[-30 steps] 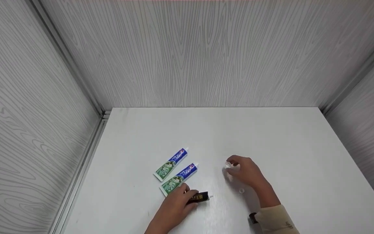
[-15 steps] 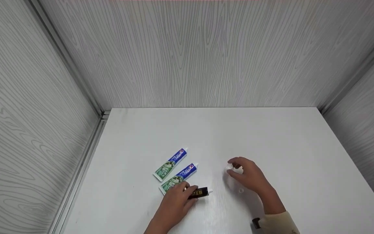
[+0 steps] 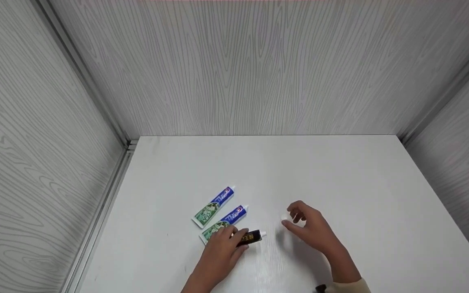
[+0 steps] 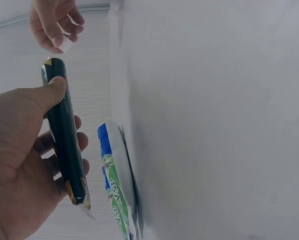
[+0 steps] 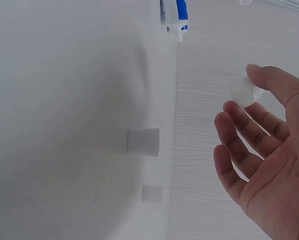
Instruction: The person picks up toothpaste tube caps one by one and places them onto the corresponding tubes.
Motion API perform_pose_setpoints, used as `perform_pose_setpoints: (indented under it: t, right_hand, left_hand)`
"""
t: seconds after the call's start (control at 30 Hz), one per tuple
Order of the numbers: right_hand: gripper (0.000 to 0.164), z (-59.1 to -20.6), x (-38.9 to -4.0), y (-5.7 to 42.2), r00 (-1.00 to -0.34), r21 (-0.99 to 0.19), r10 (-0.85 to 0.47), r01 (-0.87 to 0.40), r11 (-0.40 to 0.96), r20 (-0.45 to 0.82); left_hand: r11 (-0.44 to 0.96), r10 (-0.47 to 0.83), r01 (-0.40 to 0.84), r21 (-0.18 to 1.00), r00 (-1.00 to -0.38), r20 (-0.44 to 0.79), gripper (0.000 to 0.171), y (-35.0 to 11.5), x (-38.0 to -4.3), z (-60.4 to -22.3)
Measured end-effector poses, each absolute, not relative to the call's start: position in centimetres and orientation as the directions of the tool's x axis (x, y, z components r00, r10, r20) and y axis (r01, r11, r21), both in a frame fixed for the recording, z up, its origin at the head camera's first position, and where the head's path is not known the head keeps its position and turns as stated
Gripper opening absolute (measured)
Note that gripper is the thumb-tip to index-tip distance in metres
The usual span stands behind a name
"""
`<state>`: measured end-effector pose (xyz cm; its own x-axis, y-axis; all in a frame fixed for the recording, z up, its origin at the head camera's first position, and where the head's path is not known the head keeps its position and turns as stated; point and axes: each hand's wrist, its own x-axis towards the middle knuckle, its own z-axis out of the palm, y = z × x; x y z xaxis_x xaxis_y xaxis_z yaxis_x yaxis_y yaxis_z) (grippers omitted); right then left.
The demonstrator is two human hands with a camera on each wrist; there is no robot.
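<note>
My left hand (image 3: 220, 253) grips a black toothpaste tube (image 3: 253, 237), its white nozzle (image 3: 264, 234) pointing right. In the left wrist view the thumb presses on the front of this tube (image 4: 63, 130) and the fingers are curled behind. Between thumb and fingertips, my right hand (image 3: 315, 228) pinches a small white cap (image 5: 243, 91), held off to the right of the nozzle. Two blue-and-green toothpaste tubes lie side by side on the white table: the farther tube (image 3: 214, 206), and the nearer tube (image 3: 235, 214), whose lower end is partly covered by my left hand.
Two more white caps stand on the table in the right wrist view, a larger-looking cap (image 5: 144, 142) and another cap (image 5: 152, 193); my right arm hides them in the head view. Grey wood-grain panels (image 3: 234, 69) enclose the table at the back and sides.
My right hand has drawn a little toward me with its cap. The black tube, still in my left hand, has tipped slightly so its nozzle sits a bit farther from me.
</note>
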<state>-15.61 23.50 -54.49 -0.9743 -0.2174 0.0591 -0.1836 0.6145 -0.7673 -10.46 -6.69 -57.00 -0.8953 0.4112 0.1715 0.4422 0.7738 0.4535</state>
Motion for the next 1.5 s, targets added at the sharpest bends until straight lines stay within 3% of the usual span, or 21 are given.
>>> perform_pose_setpoints:
  t: [0.43,1.0,1.5]
  right_hand:
    - [0.032,-54.4,-14.4,23.1,-0.968,-0.78,-0.231,-0.221,0.585,0.101]
    - [0.025,-54.2,-13.3,23.4,-0.921,-0.786,-0.334,-0.356,0.506,0.202]
    - [0.026,-53.7,-12.6,23.2,-0.899,-0.804,-0.384,-0.382,0.456,0.209]
  left_hand:
    - [0.749,0.403,0.476,0.46,-0.879,0.253,0.043,-6.6,-10.3,-56.8]
    - [0.732,0.439,0.504,0.458,-0.863,0.249,0.043,-6.3,-10.3,-55.7]
    - [0.657,0.5,0.598,0.458,-0.801,0.329,0.045,-6.3,-10.3,-55.5]
